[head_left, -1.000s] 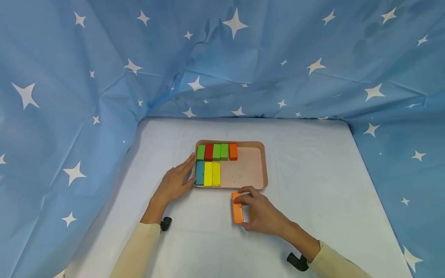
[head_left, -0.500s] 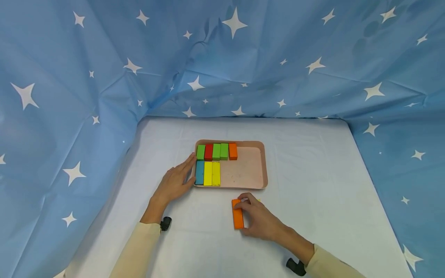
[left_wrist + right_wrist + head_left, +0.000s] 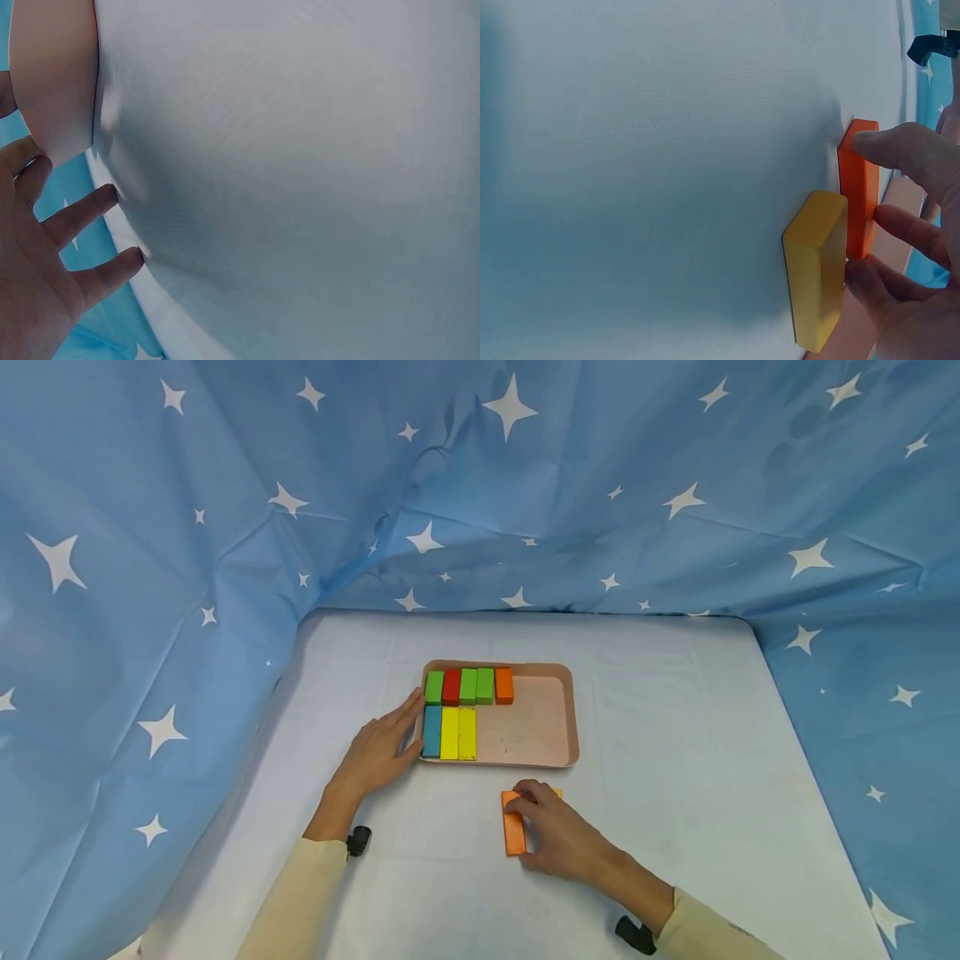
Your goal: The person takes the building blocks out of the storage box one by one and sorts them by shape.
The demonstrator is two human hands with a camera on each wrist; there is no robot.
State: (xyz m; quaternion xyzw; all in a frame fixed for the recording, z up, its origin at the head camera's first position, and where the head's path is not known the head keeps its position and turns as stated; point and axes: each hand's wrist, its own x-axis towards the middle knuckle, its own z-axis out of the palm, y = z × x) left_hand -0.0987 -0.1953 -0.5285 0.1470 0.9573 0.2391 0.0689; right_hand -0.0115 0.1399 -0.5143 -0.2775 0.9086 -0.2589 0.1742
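Note:
Just in front of the tray, my right hand (image 3: 562, 835) holds an orange block (image 3: 513, 838) by its two ends, thumb at the near end and fingers at the far one. In the right wrist view, a yellow block (image 3: 817, 274) stands on the table close beside the orange one. From the head view that yellow block is mostly hidden under the hand. My left hand (image 3: 378, 753) rests with spread, straight fingers against the left side of the pink tray (image 3: 532, 722); the left wrist view shows its fingertips at the tray's outer wall.
Along the tray's far side runs a row with several blocks: green ones, a red block (image 3: 451, 687) and an orange one at its right end. A blue block (image 3: 432, 731) and two yellow blocks (image 3: 458, 733) fill the near left. A starry blue curtain (image 3: 480, 485) surrounds the white table (image 3: 675, 735).
My right hand has drawn the orange block slightly toward me, away from the tray, and over the last half second it has hardly moved. The left hand has stayed put.

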